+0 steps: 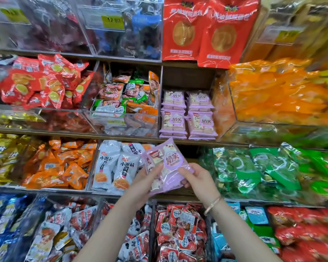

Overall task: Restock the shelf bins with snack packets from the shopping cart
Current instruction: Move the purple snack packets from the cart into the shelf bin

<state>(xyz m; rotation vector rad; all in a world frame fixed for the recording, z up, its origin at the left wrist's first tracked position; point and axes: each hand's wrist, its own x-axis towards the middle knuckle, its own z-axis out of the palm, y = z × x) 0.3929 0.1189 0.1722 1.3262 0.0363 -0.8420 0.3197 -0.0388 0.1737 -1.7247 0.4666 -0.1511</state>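
Blurred clear plastic shelf bins (121, 120) fill the background; left hand (143, 183) and right hand (198, 178) grip a lilac snack packet (166, 165), fingertips hidden behind it.

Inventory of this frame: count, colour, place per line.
held packet: 1, lilac, in both hands
stacked packets: two stacks, lilac, second row centre
large bags: 2, red, top row
red packets: many, red, second row left
orange packets: many, orange, second row right
white packets: several, white, third row centre
green packets: many, green, third row right
bracelet: 1, gold, right wrist
left hand: grips held packet, left side
right hand: grips held packet, right side
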